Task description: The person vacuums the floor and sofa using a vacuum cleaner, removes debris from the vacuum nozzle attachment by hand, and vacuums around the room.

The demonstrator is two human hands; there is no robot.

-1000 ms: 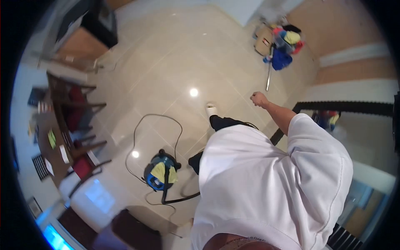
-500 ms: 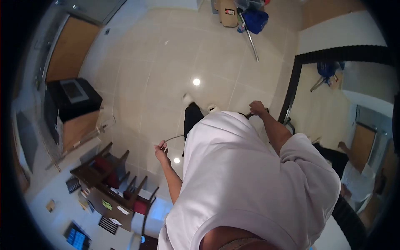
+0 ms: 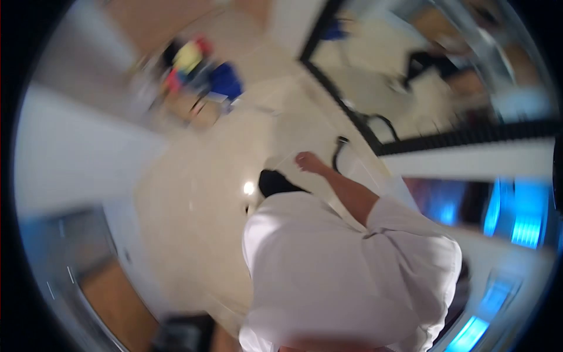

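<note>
My right hand hangs over the pale tiled floor, in front of my white shirt. Its fingers look bent but are blurred by motion, and I make out nothing between them. Just to its right is a curved black hose, whose dark end points upward in the view; a gap separates it from the hand. My left hand is out of view. Part of my leg in black trousers shows below the shirt front.
A blurred heap of coloured cloths and bags, with a blue bag, lies on the floor at the upper left. A large black-framed mirror stands at the right. White walls rise at the left. A dark appliance shows at the bottom.
The view has swung round, so the heap is now at the upper left and the table and chairs are gone. My left hand has left the view. My right hand is now apart from the hose.
</note>
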